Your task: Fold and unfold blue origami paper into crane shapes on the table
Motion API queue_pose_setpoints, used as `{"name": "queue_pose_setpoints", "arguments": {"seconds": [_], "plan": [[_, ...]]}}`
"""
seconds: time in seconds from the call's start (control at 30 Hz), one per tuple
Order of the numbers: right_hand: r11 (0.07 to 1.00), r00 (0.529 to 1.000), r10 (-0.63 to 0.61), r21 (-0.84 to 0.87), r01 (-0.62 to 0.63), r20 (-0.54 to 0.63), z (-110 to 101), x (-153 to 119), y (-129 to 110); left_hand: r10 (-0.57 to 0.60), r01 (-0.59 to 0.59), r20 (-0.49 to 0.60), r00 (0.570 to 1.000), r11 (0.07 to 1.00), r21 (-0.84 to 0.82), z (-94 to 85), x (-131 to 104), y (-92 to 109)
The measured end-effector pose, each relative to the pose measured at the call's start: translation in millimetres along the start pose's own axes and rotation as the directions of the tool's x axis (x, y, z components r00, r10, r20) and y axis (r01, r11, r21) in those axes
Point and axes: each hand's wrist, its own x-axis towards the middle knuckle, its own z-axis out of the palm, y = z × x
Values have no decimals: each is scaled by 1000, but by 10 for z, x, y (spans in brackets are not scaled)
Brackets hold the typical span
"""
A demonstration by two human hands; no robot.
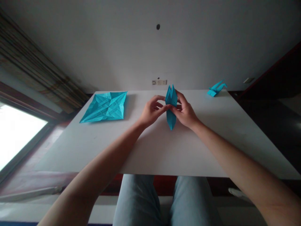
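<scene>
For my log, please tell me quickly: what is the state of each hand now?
Left hand: closed, holding the folded paper.
Right hand: closed, holding the same folded paper.

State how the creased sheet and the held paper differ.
The creased sheet lies spread on the table; the held paper is folded narrow, with a split top. The sheet is untouched, while the left hand and right hand hold the paper. Both are turquoise.
</scene>
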Motion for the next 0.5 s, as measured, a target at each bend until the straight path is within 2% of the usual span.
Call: {"name": "queue_pose_setpoints", "arguments": {"seconds": [0.27,0.37,0.5], "plan": [[1000,994,16,13,-17,104,-35,-55,-59,44,-40,-42,998,993,108,-49,13,-64],[998,994,39,45,-44,101,-51,-62,-54,65,-63,-11,998,992,110,-77,27,-114],[998,997,12,60,-17,70,-60,-50,-54,88,-94,64,994,991,96,-97,41,-187]]}}
